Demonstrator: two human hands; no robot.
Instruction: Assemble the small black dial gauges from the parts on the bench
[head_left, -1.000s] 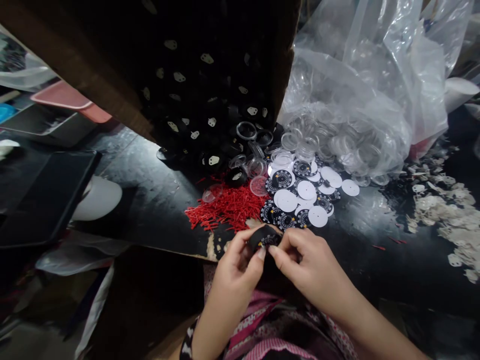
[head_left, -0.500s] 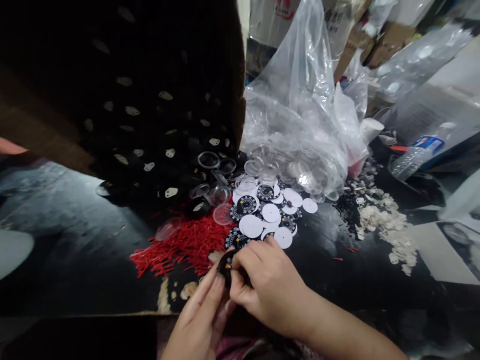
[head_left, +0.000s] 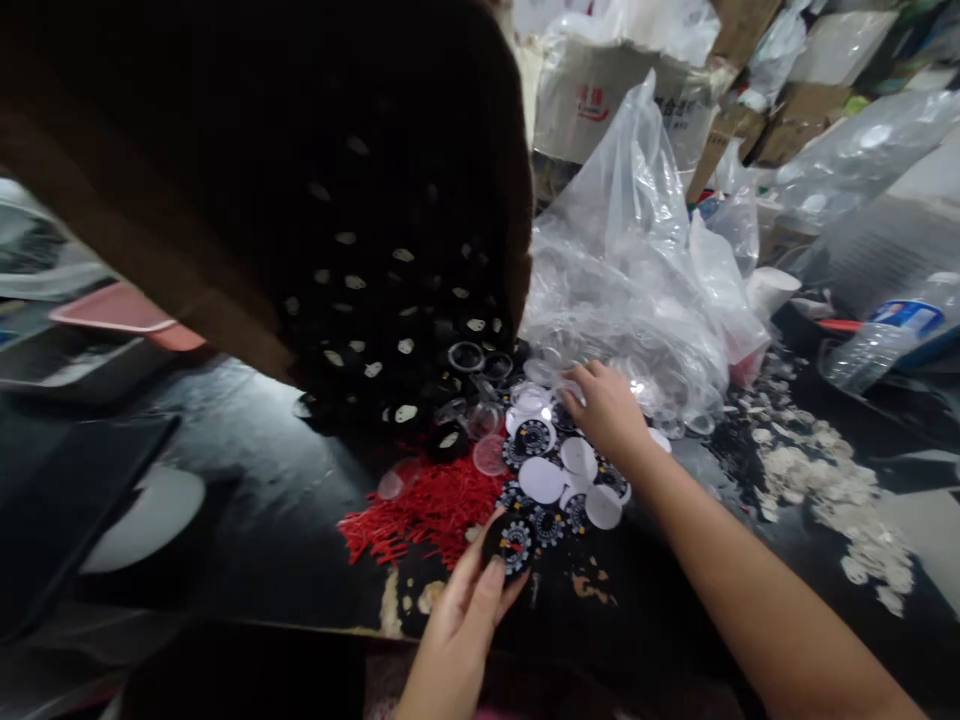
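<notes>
My left hand (head_left: 472, 600) is closed on a small round black gauge (head_left: 510, 545), its printed dial facing up with a red pointer on it. My right hand (head_left: 604, 405) reaches over the dial pile, fingertips at the clear round covers (head_left: 541, 372) at its back; finger and thumb look apart, and I see nothing held. Between the hands lie white discs (head_left: 541, 480) and black printed dials (head_left: 534, 436), loosely heaped. Left of them spreads a heap of red pointers (head_left: 427, 505), with a few clear covers on top.
A large box (head_left: 247, 330) of black gauge cases tips open at the left. Behind the dials slumps a clear plastic bag (head_left: 622, 260) of covers. Small whitish parts (head_left: 825, 460) are scattered right, near a plastic bottle (head_left: 892, 330). A pink tray (head_left: 112, 308) stands far left.
My right hand has left the gauge and moved forward to the clear covers. A red pointer now shows on the gauge in my left hand. The view has shifted left.
</notes>
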